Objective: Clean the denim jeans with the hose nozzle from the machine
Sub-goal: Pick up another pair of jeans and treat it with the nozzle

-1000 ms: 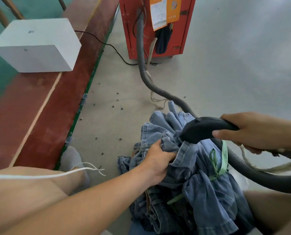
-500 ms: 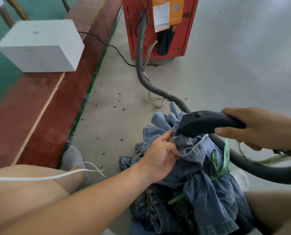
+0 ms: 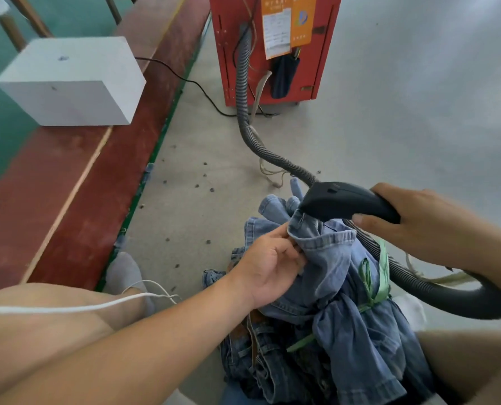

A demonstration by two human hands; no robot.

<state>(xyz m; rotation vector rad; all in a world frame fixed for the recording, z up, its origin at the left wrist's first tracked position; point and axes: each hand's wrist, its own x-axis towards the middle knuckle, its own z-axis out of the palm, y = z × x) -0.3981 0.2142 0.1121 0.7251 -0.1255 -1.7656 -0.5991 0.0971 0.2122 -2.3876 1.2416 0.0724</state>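
A pile of blue denim jeans (image 3: 340,287) lies on the floor between my legs, bundled with a green strap (image 3: 375,285). My left hand (image 3: 269,267) pinches a fold of the top denim piece near its hem. My right hand (image 3: 424,226) grips the black hose nozzle (image 3: 342,201), whose mouth presses on the raised denim just above my left fingers. The grey ribbed hose (image 3: 243,92) runs from the nozzle across the floor to the red machine (image 3: 272,48) at the top.
A white block (image 3: 71,83) sits on the red floor strip at left. A black cable (image 3: 191,83) runs to the machine. Dark specks dot the grey floor. My socked foot (image 3: 126,276) and a white cord (image 3: 68,308) are at lower left.
My left hand has slid up and loosened from a full grip to a pinch on the fold. The nozzle has lifted slightly and moved right with the denim edge.
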